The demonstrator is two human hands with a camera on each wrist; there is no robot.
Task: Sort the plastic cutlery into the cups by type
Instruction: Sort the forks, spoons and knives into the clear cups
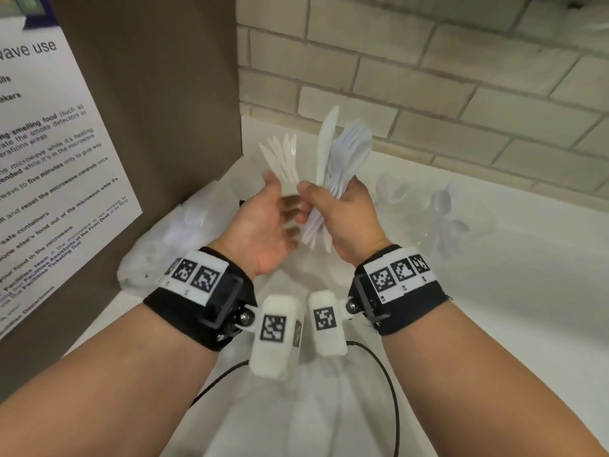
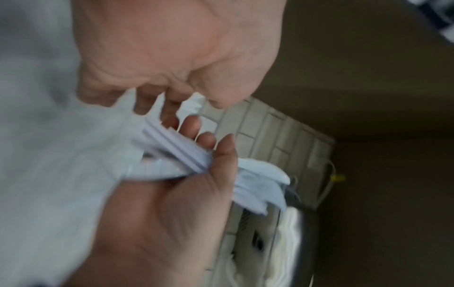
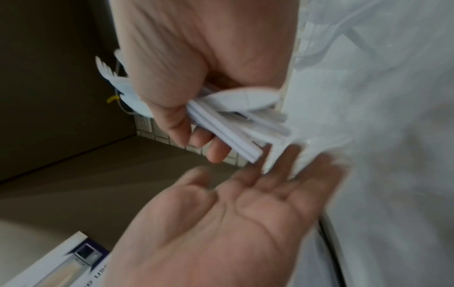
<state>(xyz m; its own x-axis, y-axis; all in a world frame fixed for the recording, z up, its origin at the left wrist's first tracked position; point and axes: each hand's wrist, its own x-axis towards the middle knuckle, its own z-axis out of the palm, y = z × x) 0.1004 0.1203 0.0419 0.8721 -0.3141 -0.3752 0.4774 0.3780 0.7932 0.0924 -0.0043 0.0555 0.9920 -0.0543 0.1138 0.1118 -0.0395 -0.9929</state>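
Room: A white counter stood in a corner, with a pale brick wall at the far side and a brown panel on the left. A paper sign about microwave use hung on that panel.

Right hand: The right hand was wrapped around a bunch of plastic cutlery, gripping the handles low down. The bunch stood up in the air over the counter. One knife stuck up taller than the forks beside it.

Left hand: The left hand was spread out, palm up, just beside the bunch. Its fingers were near the handle ends. It held nothing that I could see.

Cups: Clear cups stood on the counter to the right, with some white pieces already in them. More forks stood up on the far side of the left hand. I could not tell what held them.

Bag: A crumpled clear bag lay at the left, next to the panel.

How it will handle: The pieces looked very light, thin and smooth. They could slip past each other or bend. I think it is best to pinch one handle near its end and slide it out slowly, so the others stay in place.
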